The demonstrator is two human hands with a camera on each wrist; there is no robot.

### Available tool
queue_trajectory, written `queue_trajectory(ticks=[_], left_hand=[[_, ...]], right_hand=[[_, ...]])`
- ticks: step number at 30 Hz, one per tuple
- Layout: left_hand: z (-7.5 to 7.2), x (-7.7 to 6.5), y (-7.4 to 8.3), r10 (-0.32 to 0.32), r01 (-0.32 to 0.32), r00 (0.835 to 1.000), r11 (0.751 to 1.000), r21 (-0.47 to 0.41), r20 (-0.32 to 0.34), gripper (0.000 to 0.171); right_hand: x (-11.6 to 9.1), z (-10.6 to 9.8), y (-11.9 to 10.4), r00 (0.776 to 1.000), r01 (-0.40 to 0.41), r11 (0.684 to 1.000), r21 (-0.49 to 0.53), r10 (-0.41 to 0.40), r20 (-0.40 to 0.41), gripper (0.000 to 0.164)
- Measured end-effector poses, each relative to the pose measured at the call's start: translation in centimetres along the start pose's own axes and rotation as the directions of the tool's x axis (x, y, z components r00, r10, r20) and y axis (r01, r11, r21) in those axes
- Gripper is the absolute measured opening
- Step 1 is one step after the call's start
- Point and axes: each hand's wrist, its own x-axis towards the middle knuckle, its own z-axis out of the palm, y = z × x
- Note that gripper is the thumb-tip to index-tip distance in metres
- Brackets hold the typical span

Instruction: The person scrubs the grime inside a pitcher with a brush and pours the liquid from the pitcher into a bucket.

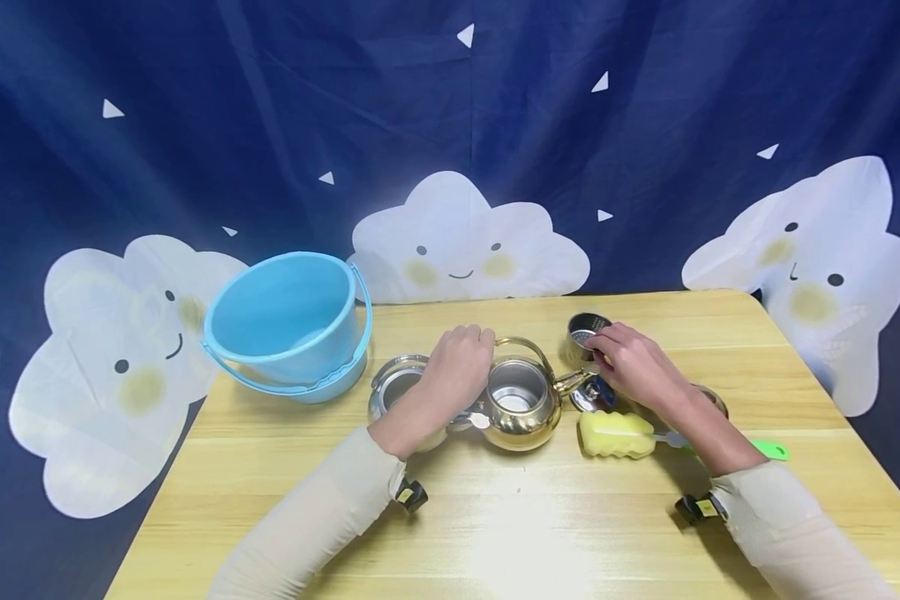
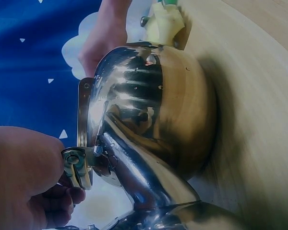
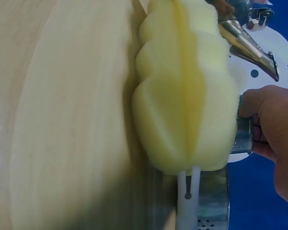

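Note:
My left hand (image 1: 453, 367) curls its fingers at the handle of a gold teapot (image 1: 521, 437), which stands lidless, its spout pointing right. In the left wrist view the fingers close beside the handle's metal hinge (image 2: 74, 165). A silver teapot (image 1: 378, 404), partly hidden under that forearm, stands to its left, its spout toward the gold one. My right hand (image 1: 641, 362) pinches the rim of a perforated steel tea strainer (image 1: 581, 342); the right wrist view shows the strainer (image 3: 245, 136) beyond the sponge, fingers around its edge.
A shiny lid (image 1: 592, 396) lies below the strainer. Nearer is a yellow sponge brush (image 1: 615, 435) with a green-ended handle (image 1: 771, 450) under the right forearm. A second perforated steel strainer (image 3: 213, 199) sits behind the brush. A blue bucket (image 1: 270, 362) stands at the left back.

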Motion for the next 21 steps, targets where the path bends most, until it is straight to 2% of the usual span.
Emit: queue_trajectory(ticks=[6,21], left_hand=[[-0.1,0.02,0.01,0.0,0.0,1.0,1.0,0.005,0.013,0.011],[-0.02,-0.04,0.01,-0.002,0.002,1.0,1.0,-0.013,-0.019,0.011]], right_hand=[[-0.12,0.27,-0.05,1.0,-0.004,1.0,-0.003,0.004,0.023,0.03],[-0.44,0.75,-0.04,0.995,-0.032,0.999,-0.01,0.032,0.096,0.035]])
